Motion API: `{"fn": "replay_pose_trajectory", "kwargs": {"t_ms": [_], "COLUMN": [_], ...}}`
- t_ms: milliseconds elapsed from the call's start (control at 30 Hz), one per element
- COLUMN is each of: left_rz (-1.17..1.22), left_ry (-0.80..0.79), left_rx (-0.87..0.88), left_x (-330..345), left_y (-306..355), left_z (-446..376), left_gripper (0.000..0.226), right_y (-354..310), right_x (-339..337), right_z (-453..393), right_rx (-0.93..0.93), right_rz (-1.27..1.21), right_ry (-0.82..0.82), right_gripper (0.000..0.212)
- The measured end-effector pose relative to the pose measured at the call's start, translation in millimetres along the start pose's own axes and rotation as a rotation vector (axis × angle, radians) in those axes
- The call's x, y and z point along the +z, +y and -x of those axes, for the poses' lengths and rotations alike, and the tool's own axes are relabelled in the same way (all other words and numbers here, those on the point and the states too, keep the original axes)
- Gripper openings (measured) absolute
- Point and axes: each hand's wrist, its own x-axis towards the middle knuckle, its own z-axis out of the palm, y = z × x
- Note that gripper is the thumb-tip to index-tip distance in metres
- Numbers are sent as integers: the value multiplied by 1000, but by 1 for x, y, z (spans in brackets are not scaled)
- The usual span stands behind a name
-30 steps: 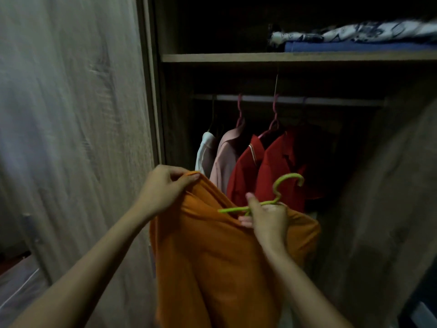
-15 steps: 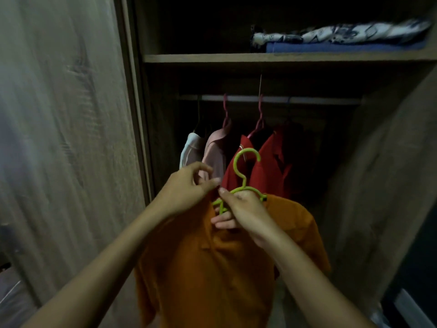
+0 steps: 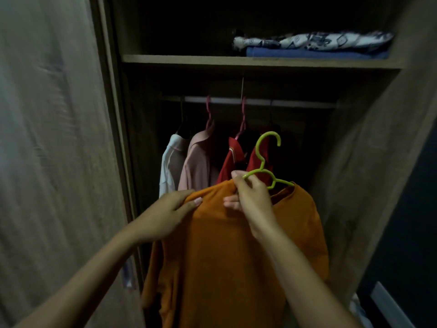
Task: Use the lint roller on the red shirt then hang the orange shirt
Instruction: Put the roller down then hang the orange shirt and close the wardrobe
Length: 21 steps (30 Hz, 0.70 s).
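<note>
The orange shirt [image 3: 227, 252] hangs on a green hanger [image 3: 264, 159] in front of the open wardrobe. My right hand [image 3: 250, 200] grips the hanger's left arm together with the shirt's collar, and the hook points up. My left hand [image 3: 170, 214] lies on the shirt's left shoulder, pinching the cloth. Behind the hanger, a red shirt [image 3: 233, 162] hangs from the rail [image 3: 255, 101] on a pink hanger. No lint roller is in view.
A white shirt [image 3: 169, 166] and a pink shirt [image 3: 197, 162] hang left of the red one. Folded cloths [image 3: 312, 47] lie on the shelf [image 3: 236, 61] above the rail. A wooden door [image 3: 54, 150] stands at left, a wardrobe side panel [image 3: 369, 162] at right.
The hanger has gone from tilted sideways to hook up and now sits inside the shirt's neck. My left hand slid from the collar out to the left shoulder.
</note>
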Motion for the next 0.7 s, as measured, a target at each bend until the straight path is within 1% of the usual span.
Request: {"fn": "replay_pose_trajectory", "kwargs": {"t_ms": [67,100,133,167,267,300,333,400,433,500,533,567,600,633,667,700], "left_rz": [-13,-6,-7,-22,-64,-55,-48,3,86,380,484,550,551,478,328,182], "left_ry": [89,125,156,193,314,328,327,258,169,-69,-103,-77,7,140,279,375], "left_rx": [25,48,76,111,255,299,336,378,369,297,274,265,261,265,281,309], "left_x": [11,16,22,29,53,61,69,84,91,98,101,104,107,110,113,115], "left_y": [4,7,11,15,28,33,37,47,50,57,59,60,62,62,61,62], "left_z": [-5,-7,-11,-15,-30,-33,-37,-42,-44,-48,-52,-58,-65,-75,-88,-101], "left_gripper": [29,28,26,25,23,23,24,21,23,31,37,41,42,40,39,40], "right_y": [5,8,13,16,18,15,12,8,9,15,20,23,25,24,22,16], "right_x": [-2,-5,-9,-11,-16,-20,-26,-44,-54,-72,-80,-88,-95,-100,-106,-111], "right_z": [8,13,18,22,25,22,19,10,7,-2,-7,-12,-18,-22,-27,-34], "right_rx": [-95,-146,-172,-155,18,26,15,-2,2,24,38,56,67,70,53,21], "right_rz": [-92,-99,-63,-4,252,304,326,313,286,263,259,252,247,261,286,322], "right_ry": [196,286,318,283,25,14,44,117,144,220,245,250,245,238,234,228], "right_gripper": [46,44,38,36,55,53,47,32,25,18,18,19,20,21,23,25]}}
